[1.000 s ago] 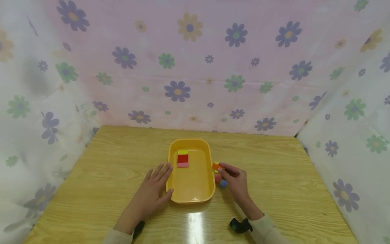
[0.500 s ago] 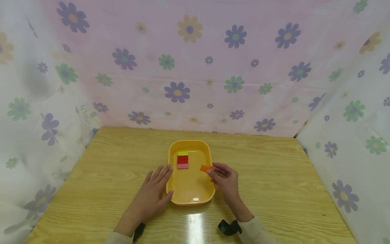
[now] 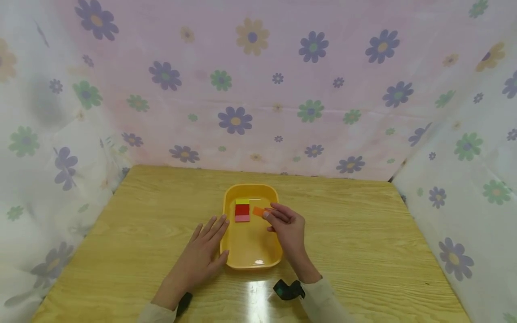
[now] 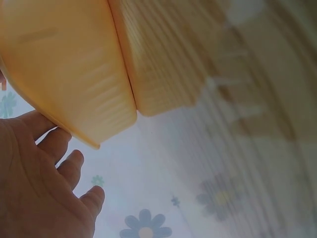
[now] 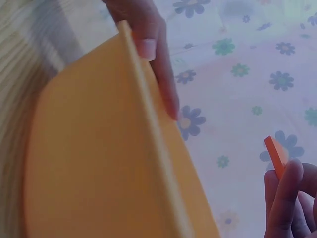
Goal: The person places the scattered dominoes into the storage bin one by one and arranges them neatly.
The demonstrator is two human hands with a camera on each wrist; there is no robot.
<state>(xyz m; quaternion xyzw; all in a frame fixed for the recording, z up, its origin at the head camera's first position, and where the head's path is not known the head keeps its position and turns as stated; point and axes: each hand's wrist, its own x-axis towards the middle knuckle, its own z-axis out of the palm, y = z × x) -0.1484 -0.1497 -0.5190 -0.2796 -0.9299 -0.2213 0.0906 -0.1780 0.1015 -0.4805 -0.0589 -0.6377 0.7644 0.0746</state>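
Orange block [image 3: 258,211] (in right grip [image 3: 288,228])

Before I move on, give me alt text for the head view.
The right hand pinches a flat orange block over a yellow rectangular tray, near a row of yellow, red and pink blocks inside. The left hand touches the tray's left side; a wood-grain table lies beneath.

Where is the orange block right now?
In the head view, the right hand pinches the orange block over the yellow tray, just right of the red block.
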